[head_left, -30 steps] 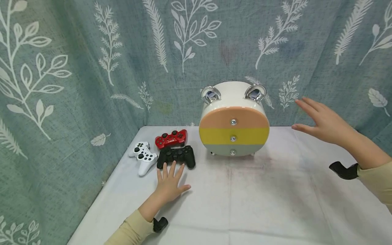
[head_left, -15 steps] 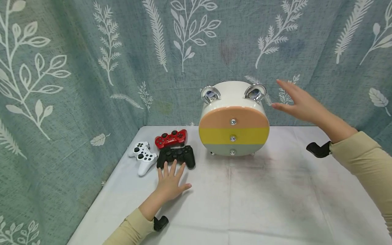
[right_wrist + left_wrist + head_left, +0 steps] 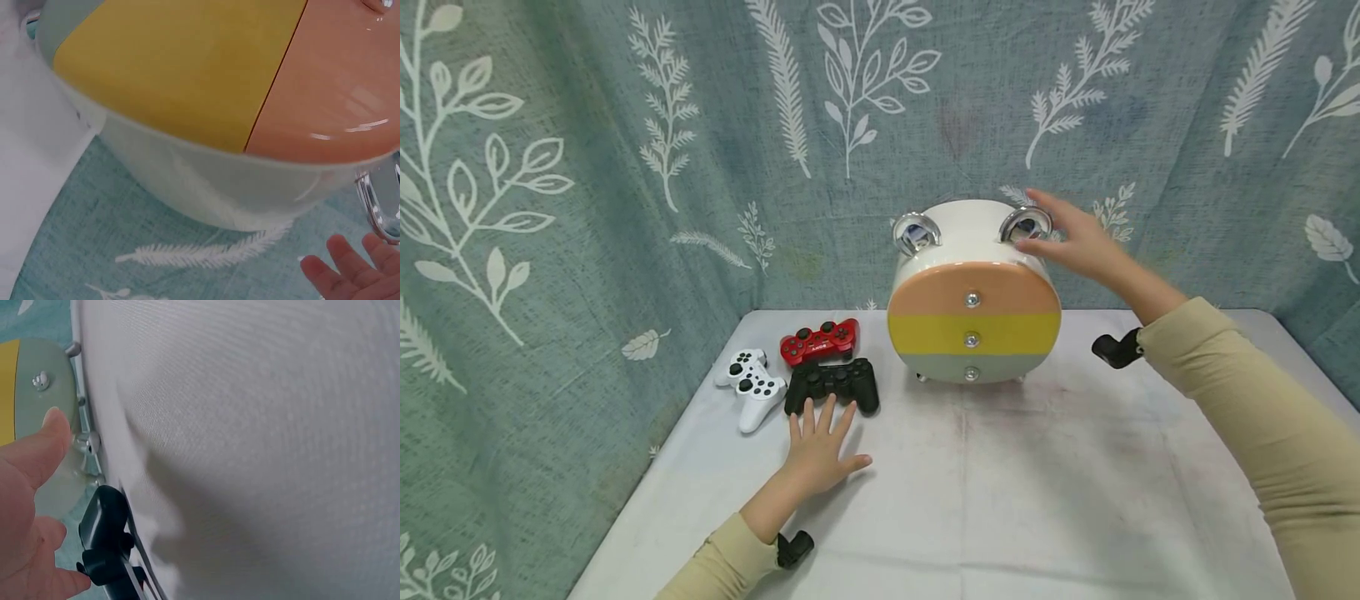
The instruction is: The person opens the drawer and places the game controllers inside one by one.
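Observation:
A white, rounded small drawer cabinet [image 3: 973, 329] stands on the table, its front banded orange, yellow and grey-green with a silver knob on each band. Two chrome ear-like loops top it. Beside the right loop [image 3: 1026, 225] is my right hand [image 3: 1082, 243], thumb in front and fingers behind; whether it touches the loop I cannot tell. In the right wrist view, fingertips [image 3: 350, 262] show close to that chrome loop. My left hand [image 3: 816, 454] is spread over the table, its fingertips at the near edge of a black game controller [image 3: 833, 383], not gripping it.
A red game controller [image 3: 820, 340] lies behind the black one, and a white controller [image 3: 752, 387] lies to its left. White cloth covers the table [image 3: 1000, 500]. A teal curtain [image 3: 955, 108] with leaf patterns hangs behind and at the left.
My right hand has moved left from the open space at the right to the cabinet's right chrome loop. The left hand, controllers and cabinet have stayed in place.

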`<move>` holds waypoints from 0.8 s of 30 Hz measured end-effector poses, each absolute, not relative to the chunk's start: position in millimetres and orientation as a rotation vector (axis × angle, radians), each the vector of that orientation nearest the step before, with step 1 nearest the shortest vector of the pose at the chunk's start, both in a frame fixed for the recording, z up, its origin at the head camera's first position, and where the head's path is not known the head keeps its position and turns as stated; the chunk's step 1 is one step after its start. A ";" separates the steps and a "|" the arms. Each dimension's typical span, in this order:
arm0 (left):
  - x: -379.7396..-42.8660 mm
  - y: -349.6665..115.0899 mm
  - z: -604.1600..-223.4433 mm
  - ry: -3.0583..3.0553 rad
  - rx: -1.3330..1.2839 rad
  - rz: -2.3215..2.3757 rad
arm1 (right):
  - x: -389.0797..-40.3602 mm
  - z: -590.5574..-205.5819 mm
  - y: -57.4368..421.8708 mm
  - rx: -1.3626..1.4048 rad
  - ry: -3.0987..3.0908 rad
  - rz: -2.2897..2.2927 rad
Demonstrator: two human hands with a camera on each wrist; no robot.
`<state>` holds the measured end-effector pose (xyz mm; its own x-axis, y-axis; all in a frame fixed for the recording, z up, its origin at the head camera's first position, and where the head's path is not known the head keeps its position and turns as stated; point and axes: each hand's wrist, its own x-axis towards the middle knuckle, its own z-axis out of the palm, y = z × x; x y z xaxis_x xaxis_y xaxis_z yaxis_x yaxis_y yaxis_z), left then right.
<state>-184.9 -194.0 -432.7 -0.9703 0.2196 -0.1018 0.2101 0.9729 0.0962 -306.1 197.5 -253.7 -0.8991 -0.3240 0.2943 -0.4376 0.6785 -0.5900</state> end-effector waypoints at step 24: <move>-193.1 -180.6 -418.8 3.064 0.328 0.415 | -313.7 -261.2 186.8 0.517 -2.690 1.402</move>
